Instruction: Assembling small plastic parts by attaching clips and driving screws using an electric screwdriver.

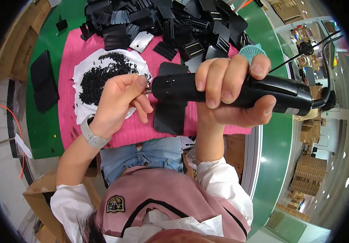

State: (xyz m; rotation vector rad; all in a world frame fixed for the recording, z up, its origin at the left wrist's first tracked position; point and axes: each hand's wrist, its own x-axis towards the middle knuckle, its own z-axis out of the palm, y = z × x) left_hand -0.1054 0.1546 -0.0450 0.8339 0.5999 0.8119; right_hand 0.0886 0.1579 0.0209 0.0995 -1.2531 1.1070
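Note:
A black electric screwdriver lies level across the view, its tip pointing left and its cord leaving on the right. My right hand is wrapped round its body. At the tip, my left hand pinches thumb and forefinger together beside the short metal bit; whatever small thing is between them is hidden. Under the screwdriver a flat black part rests on the pink cloth, partly covered by the tool. Just beyond my left hand, a heap of small black screws is spread on a white cloth.
Many black brackets and plates are piled at the far side, with a silvery plate at their near edge. A black tray-like piece sits at left on the green table. The pink cloth covers the middle. A teal fan-shaped object stands behind my right hand.

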